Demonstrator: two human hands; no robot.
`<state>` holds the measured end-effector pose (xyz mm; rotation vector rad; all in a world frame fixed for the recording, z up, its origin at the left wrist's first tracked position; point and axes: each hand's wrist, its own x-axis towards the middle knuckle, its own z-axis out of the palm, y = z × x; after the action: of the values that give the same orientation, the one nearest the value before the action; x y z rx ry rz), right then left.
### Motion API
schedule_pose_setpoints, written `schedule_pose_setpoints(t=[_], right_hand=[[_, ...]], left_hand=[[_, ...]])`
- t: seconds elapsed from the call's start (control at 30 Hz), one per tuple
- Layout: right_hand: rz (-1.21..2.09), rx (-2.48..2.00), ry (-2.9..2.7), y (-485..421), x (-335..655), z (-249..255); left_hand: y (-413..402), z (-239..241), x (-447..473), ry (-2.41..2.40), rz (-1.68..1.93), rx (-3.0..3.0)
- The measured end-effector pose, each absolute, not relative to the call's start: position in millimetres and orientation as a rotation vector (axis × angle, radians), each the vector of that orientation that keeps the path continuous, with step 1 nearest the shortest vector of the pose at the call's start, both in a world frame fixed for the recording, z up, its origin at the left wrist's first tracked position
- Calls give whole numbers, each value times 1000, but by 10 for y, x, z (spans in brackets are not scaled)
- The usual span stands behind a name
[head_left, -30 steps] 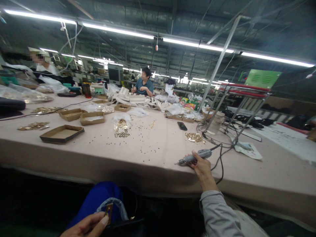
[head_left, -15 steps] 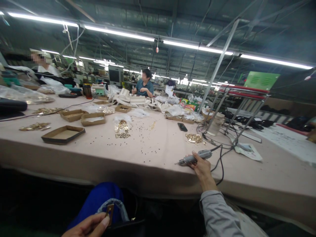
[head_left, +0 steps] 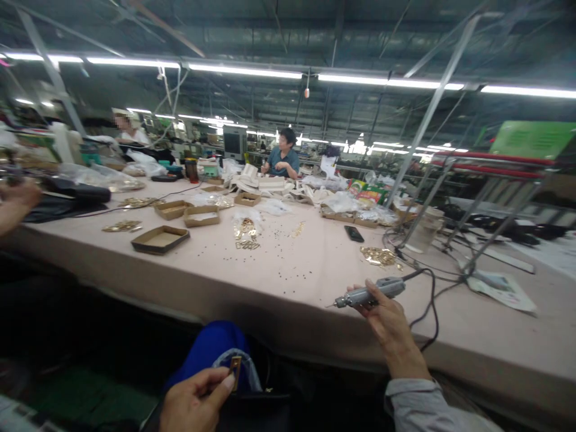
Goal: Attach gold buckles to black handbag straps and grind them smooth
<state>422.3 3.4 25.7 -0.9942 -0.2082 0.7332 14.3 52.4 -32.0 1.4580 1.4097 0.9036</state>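
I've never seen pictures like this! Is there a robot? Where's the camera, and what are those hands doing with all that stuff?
There's no robot here, just a person working with bare hands. The camera sits on their head and looks forward and down, so you see roughly what they see.

The left hand pinches a small gold-coloured piece above their lap. The right hand holds a grey tool with a thin tip and a black cord, near the edge of the table.

On the table are heaps of shiny pieces, open boxes, plastic bags and a phone. Another person's hand shows at the picture's left edge, and a co-worker sits across the table.
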Motion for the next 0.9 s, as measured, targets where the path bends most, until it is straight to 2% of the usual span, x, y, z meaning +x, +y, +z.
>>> schedule_pose_setpoints(t=[0.13,0.43,0.9], right_hand=[[822,-1007,-270,9,3753,362],[989,-1061,-362,-11,2808,508],[952,-1090,-382,30,2546,414]], left_hand=[[347,-58,279,1375,928,1442],[162,104,487,1428,960,1396],[98,167,563,1421,953,1416]])
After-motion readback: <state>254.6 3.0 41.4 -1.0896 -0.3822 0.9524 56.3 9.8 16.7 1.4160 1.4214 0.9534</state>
